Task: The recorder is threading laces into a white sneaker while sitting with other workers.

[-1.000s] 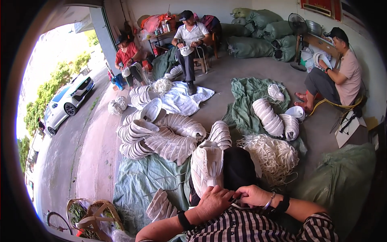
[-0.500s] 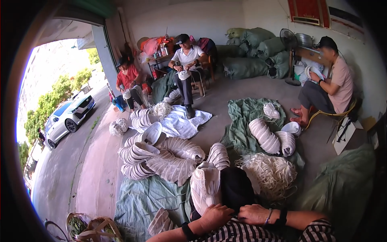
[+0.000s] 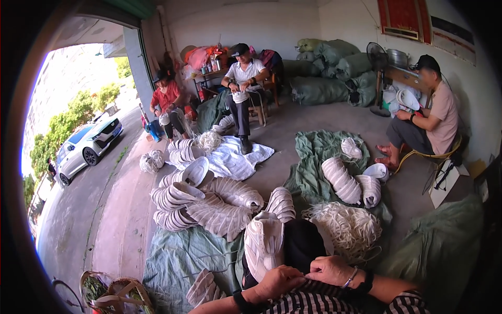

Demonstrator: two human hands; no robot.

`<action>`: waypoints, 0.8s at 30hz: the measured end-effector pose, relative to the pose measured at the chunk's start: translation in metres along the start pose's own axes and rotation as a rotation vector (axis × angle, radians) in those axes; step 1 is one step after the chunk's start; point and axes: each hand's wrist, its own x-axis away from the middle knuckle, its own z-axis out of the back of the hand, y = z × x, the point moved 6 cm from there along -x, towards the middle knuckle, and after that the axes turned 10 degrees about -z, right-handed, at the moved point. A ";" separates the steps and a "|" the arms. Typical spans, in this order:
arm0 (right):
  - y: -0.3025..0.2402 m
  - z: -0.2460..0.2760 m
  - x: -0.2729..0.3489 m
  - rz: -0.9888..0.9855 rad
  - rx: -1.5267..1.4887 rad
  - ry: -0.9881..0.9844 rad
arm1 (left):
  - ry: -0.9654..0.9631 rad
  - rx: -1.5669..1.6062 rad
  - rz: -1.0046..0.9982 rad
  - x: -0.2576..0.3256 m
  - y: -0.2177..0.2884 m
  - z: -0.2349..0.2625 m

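Observation:
At the lower centre, my left hand [image 3: 282,280] and my right hand [image 3: 330,270] are close together, fingers bent and pinched on the edge of my striped shirt [image 3: 308,302]. The cloth is drawn up between them; the fingertips are partly hidden. Just beyond my left hand, a white shoe upper [image 3: 264,247] rests upright on my lap, beside my dark-covered knee [image 3: 303,243]. Neither hand touches it. Past my right hand lies a tangled heap of white laces [image 3: 345,227]. Nested shoe uppers [image 3: 222,212] lie in rows ahead on the left.
Green sheeting [image 3: 183,261] covers floor at left, more sheeting [image 3: 439,251] at right. Three people sit working: one in red [image 3: 167,99], one in a light shirt [image 3: 246,73], one at right [image 3: 439,104]. Stuffed sacks [image 3: 334,68] and a fan [image 3: 376,55] stand behind.
My hands have shifted slightly, the right fingers now raised and the striped cloth pulled up between them. The person at right has lowered their hands, and the white piece beside them appears higher.

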 end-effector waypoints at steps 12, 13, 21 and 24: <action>-0.068 0.116 0.001 0.016 -1.198 -0.008 | 0.100 0.782 0.040 0.004 0.073 0.077; -0.058 0.144 0.004 0.088 -1.310 0.134 | 0.101 0.792 0.150 0.014 0.069 0.097; 0.196 0.248 0.012 -0.073 -1.555 0.662 | 0.069 0.420 0.452 0.088 -0.016 0.142; 0.256 0.246 0.025 -0.386 -1.102 0.915 | 0.069 0.220 0.517 0.100 -0.045 0.139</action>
